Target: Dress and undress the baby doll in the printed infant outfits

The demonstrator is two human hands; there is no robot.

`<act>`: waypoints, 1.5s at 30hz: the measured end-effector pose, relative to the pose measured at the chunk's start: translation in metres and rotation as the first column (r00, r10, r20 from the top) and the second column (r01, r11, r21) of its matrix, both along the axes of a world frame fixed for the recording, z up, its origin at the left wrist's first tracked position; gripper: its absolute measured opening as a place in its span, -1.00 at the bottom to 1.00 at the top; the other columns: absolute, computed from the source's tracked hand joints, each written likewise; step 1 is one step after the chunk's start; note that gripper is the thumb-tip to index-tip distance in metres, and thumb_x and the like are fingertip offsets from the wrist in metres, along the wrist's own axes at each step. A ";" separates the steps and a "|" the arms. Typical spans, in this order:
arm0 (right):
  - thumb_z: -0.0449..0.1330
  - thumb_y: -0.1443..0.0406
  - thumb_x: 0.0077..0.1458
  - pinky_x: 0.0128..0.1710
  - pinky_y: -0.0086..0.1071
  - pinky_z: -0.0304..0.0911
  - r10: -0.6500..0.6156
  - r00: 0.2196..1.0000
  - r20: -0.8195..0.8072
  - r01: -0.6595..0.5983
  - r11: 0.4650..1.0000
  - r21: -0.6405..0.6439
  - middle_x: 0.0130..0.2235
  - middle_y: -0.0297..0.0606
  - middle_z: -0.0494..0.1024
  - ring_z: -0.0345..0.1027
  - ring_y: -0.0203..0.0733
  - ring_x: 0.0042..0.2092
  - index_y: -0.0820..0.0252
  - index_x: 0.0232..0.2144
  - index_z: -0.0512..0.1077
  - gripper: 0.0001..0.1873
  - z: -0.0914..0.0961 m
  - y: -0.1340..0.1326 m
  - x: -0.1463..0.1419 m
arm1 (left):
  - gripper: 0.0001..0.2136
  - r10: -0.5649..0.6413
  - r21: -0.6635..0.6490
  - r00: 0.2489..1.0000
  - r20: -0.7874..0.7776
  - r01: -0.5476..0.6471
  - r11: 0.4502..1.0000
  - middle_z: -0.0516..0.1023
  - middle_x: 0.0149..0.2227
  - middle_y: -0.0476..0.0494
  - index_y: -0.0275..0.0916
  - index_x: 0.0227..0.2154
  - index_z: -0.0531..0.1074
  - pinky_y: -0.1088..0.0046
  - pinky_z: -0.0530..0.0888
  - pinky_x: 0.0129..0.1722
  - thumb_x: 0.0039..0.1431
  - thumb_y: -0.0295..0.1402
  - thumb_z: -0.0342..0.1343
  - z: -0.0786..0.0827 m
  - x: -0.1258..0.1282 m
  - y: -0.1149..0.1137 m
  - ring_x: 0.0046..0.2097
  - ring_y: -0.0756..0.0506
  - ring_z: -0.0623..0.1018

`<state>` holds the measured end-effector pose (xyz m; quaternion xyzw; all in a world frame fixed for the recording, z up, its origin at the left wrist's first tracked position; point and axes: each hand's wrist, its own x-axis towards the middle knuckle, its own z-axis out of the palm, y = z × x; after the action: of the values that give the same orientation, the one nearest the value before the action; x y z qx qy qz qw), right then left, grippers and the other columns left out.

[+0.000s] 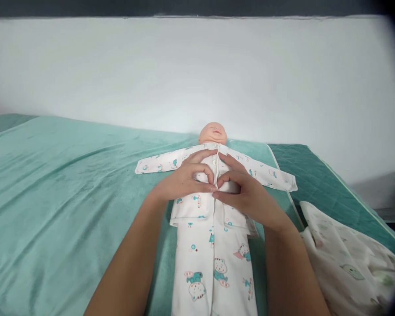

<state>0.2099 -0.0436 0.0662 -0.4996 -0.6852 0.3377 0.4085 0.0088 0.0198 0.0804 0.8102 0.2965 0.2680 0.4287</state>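
Note:
A baby doll (213,132) lies face up with its head toward the wall, dressed in a white long-sleeved baby jacket (268,174) with teal and orange prints. Matching printed trousers (197,267) cover its lower part. Over the chest, my left hand (192,175) pinches one front edge of the jacket between thumb and fingers. My right hand (242,184) pinches the opposite edge, its fingertips meeting the left ones at the centre opening. A button shows higher up, between the hands. Below them the jacket's front edges hang apart.
A teal blanket (69,197) with soft folds covers the surface. At the right lies a darker quilted teal mat (319,175) with a pale edge. A crumpled white printed cloth (349,263) rests at the lower right. Behind stands a white wall (151,74).

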 end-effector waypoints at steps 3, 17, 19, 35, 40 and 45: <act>0.32 0.17 -0.01 0.28 0.01 0.04 -0.081 0.984 -0.156 0.081 0.997 -0.006 0.31 -0.40 0.25 0.07 0.08 0.33 0.03 -0.43 0.46 -0.87 -0.002 0.003 -0.001 | -0.83 0.121 -0.158 0.966 0.226 -0.087 0.984 0.30 0.28 -0.06 -0.18 -0.46 0.44 0.13 0.40 0.13 0.07 -0.22 0.25 -0.002 0.000 0.003 0.31 -0.28 0.27; 0.23 0.10 0.01 0.00 -0.08 0.24 -0.626 0.757 -0.186 0.612 0.780 -0.134 -0.04 -0.25 0.55 0.38 0.04 -0.01 0.01 -0.11 0.46 -0.64 -0.032 0.029 0.006 | -0.79 0.707 0.086 0.698 0.111 -0.716 0.693 0.54 -0.14 -0.12 -0.15 -0.26 0.47 0.30 0.40 -0.04 0.15 -0.15 0.12 -0.040 -0.001 0.034 -0.11 -0.12 0.50; 0.22 0.10 0.01 0.03 -0.08 0.21 -0.636 0.755 -0.160 0.627 0.771 -0.109 -0.03 -0.22 0.55 0.38 0.04 0.00 0.04 -0.13 0.48 -0.64 -0.033 0.030 0.005 | -0.79 0.711 0.119 0.702 0.040 -0.709 0.695 0.55 -0.18 -0.11 -0.14 -0.28 0.46 0.30 0.40 -0.12 0.17 -0.14 0.09 -0.041 -0.001 0.034 -0.16 -0.13 0.50; 0.06 0.34 -0.01 0.00 -0.14 0.23 -0.886 0.462 -0.031 0.847 0.431 0.310 -0.14 -0.13 0.48 0.34 -0.02 -0.08 0.18 -0.24 0.53 -0.70 -0.053 0.044 0.040 | -0.81 0.908 0.504 0.341 -0.244 -0.755 0.419 0.56 -0.21 -0.18 -0.17 -0.18 0.41 0.29 0.35 -0.30 0.29 -0.32 -0.09 -0.039 -0.031 0.043 -0.18 -0.22 0.51; 0.01 0.36 0.16 0.19 -0.09 0.13 -0.730 0.679 0.070 0.579 0.592 0.561 0.15 -0.17 0.40 0.19 -0.05 0.20 0.10 -0.03 0.47 -0.62 -0.051 0.045 0.019 | -0.67 0.747 0.700 0.651 -0.137 -0.470 0.537 0.47 0.09 -0.11 -0.09 0.01 0.44 0.27 0.32 0.06 0.27 -0.47 -0.09 -0.044 -0.020 0.043 0.14 -0.16 0.37; -0.06 0.30 0.24 0.25 -0.05 0.06 -0.635 0.728 0.259 0.504 0.751 0.426 0.14 -0.16 0.47 0.21 -0.04 0.21 0.15 0.06 0.44 -0.58 -0.058 0.068 0.023 | -0.62 0.707 0.679 0.663 -0.246 -0.403 0.614 0.43 0.18 -0.07 -0.03 0.17 0.33 0.20 0.25 0.16 0.38 -0.32 -0.18 -0.053 -0.017 0.051 0.19 -0.15 0.36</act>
<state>0.2325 0.0243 0.0078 -0.6694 -0.6081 -0.0308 0.4257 -0.0084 0.0704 0.0269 0.7989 0.5453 0.2514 -0.0344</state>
